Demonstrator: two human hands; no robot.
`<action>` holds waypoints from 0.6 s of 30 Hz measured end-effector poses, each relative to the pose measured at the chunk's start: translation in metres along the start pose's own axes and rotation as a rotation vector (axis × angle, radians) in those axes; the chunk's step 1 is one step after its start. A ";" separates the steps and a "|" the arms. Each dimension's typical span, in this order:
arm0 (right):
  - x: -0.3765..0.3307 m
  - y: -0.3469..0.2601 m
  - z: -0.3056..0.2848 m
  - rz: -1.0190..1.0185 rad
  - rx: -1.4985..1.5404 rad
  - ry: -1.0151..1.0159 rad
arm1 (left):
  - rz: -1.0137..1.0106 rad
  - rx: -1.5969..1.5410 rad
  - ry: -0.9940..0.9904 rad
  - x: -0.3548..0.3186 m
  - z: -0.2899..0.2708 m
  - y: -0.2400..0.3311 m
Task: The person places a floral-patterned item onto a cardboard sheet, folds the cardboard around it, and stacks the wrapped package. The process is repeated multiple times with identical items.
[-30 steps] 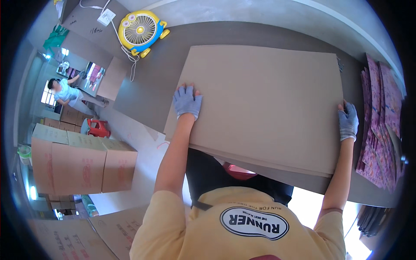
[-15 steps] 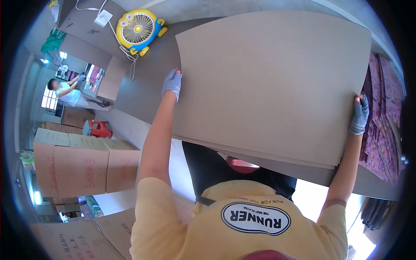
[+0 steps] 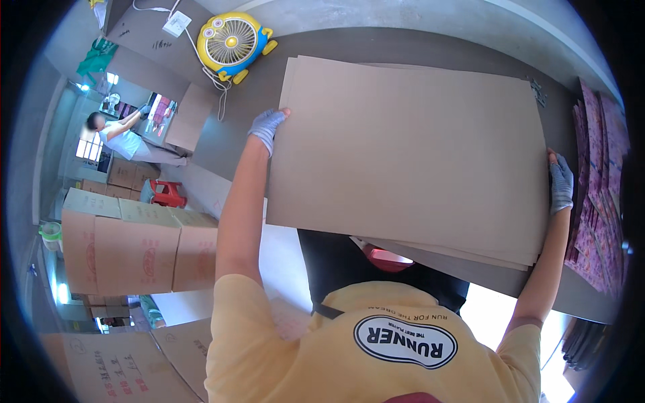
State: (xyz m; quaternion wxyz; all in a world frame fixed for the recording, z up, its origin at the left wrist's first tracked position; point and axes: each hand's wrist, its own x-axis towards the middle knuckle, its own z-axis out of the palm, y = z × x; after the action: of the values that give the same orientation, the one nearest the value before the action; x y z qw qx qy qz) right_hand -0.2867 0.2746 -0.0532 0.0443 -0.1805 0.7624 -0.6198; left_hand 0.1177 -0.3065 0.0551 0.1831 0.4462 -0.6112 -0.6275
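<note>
both gloved hands grip a stack of large flat brown cardboard sheets (image 3: 410, 158) over the grey table (image 3: 349, 43): left hand (image 3: 267, 126) on its left edge, right hand (image 3: 560, 183) on its right edge.
</note>
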 end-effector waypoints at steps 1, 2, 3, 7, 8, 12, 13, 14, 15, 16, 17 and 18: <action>-0.003 -0.008 0.005 0.024 0.044 -0.022 | 0.006 0.032 0.031 0.002 0.000 -0.001; -0.007 -0.014 0.006 0.050 0.086 -0.037 | 0.013 0.066 0.053 0.006 0.002 -0.003; -0.011 -0.018 0.005 0.076 0.127 -0.049 | 0.006 -0.033 0.031 0.009 0.003 -0.008; -0.003 0.006 -0.001 0.065 -0.238 0.116 | -0.040 -0.308 -0.057 0.036 0.010 -0.027; -0.003 0.006 -0.001 0.068 -0.268 0.066 | -0.064 -0.349 -0.058 0.042 0.006 -0.037; -0.013 -0.020 0.021 0.079 -0.353 -0.016 | 0.114 0.142 0.075 0.054 -0.008 -0.054; -0.014 -0.025 0.020 0.066 -0.364 0.004 | 0.183 0.365 0.141 0.048 0.007 -0.049; -0.016 -0.027 0.017 0.052 -0.371 0.022 | 0.255 0.588 0.213 0.036 0.023 -0.041; -0.016 -0.026 0.016 0.044 -0.367 0.020 | 0.331 0.795 0.292 0.028 0.032 -0.036; -0.015 -0.024 0.017 0.035 -0.364 0.017 | 0.406 1.001 0.373 0.020 0.042 -0.032; -0.014 -0.023 0.018 0.025 -0.359 0.010 | 0.479 1.207 0.459 0.012 0.047 -0.029; -0.013 -0.020 0.019 0.030 -0.360 0.031 | 0.495 1.272 0.466 0.005 0.052 -0.027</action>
State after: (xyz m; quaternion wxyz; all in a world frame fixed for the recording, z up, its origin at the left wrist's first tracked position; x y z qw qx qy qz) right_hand -0.2643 0.2583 -0.0398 0.0088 -0.1644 0.8643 -0.4752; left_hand 0.0828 -0.2735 0.0203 0.1503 0.4371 -0.8865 0.0213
